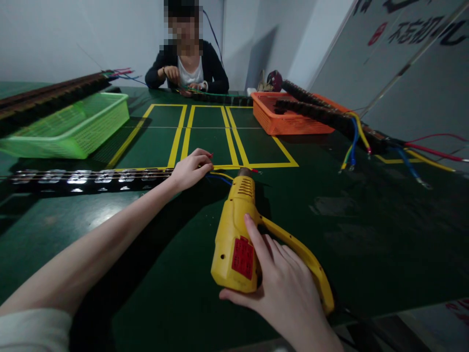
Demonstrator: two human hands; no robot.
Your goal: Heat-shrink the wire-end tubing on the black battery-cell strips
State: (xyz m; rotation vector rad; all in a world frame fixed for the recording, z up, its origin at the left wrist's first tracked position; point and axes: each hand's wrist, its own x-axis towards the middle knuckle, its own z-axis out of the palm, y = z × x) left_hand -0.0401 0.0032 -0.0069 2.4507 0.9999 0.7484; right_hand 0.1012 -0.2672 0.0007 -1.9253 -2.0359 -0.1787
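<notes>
My right hand (286,278) is wrapped round a yellow heat gun (238,225) with a red label on its back. The heat gun's dark nozzle points away from me, over the ends of some coloured wires (222,176). My left hand (192,169) is closed on the wires where they leave the right end of a long dark strip (95,179) with shiny metal segments. A small red tip shows at my left fingertips. Beyond the nozzle a red wire end pokes out to the right. My left hand hides where the wires join the strip.
A green basket (88,132) at the left and an orange basket (293,128) at the right carry more dark strips with wire ends. Yellow tape lines (208,166) mark the green table (366,254). Across it a person (186,63) handles another wired strip.
</notes>
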